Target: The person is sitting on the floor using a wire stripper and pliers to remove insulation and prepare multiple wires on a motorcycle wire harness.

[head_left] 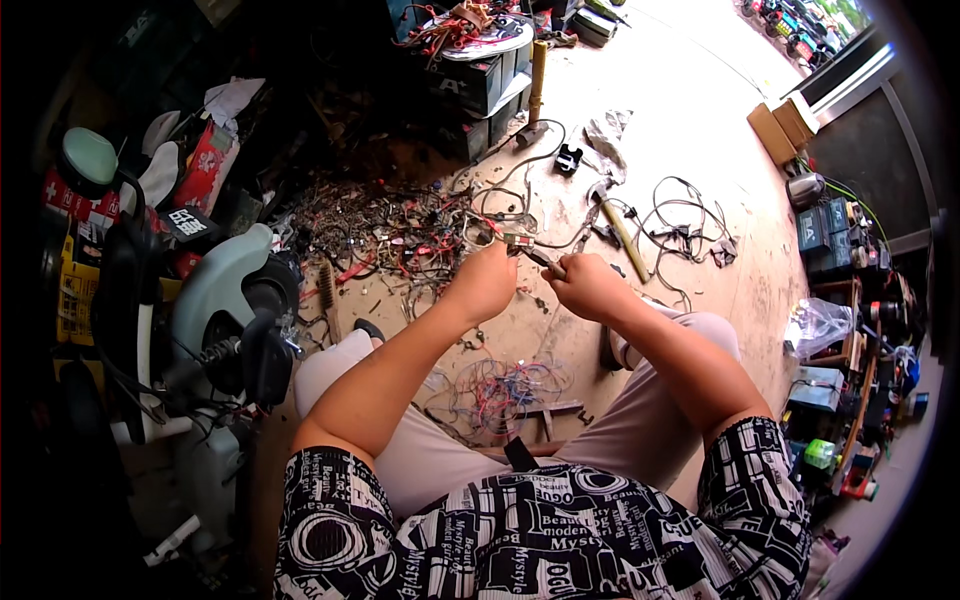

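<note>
Left hand [487,283] pinches a small part [518,240] by the right edge of the scrap heap [385,240], apparently steadying it for the slim tool [543,260] clenched in the right hand [585,287]; whether they touch is unclear. Right of the heap lie a wooden handle [624,241] and cable [684,236]; on its near side, loose wires [512,388]; beyond it, batteries [478,85].

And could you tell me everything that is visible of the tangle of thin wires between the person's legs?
The tangle of thin wires is a loose heap of fine strands, blue, red and pale, that look plastic-coated. It lies spread on the floor, beside a dark bar; whether they touch is hard to tell. The left hand and right hand are farther forward, neither touching it.
</note>
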### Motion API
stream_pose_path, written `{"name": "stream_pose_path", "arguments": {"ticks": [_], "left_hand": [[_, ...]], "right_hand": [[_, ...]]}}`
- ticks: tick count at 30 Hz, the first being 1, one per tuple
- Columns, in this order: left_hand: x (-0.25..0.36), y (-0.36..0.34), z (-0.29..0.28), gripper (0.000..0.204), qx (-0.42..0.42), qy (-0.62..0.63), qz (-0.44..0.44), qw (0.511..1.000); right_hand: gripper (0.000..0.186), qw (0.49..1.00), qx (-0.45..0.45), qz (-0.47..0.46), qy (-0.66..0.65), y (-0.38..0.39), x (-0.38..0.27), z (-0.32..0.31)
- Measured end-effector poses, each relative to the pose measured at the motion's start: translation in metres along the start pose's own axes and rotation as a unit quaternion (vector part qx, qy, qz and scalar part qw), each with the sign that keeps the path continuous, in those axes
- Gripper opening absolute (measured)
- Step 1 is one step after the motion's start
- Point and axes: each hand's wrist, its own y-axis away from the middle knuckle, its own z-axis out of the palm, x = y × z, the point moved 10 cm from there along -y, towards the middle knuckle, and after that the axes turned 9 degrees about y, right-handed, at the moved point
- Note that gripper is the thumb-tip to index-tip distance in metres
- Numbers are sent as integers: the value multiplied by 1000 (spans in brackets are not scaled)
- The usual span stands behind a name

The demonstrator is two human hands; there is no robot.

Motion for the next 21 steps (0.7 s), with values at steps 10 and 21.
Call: {"name": "stream_pose_path", "arguments": {"ticks": [10, 21], "left_hand": [[-11, 2, 12, 20, -60, 547, -179, 816], [-9, -1, 12, 19, -44, 486, -167, 857]], "right_hand": [[38, 944, -188, 31, -267, 1, 0, 31], [39, 934, -217, 44, -281, 5, -1, 33]]}}
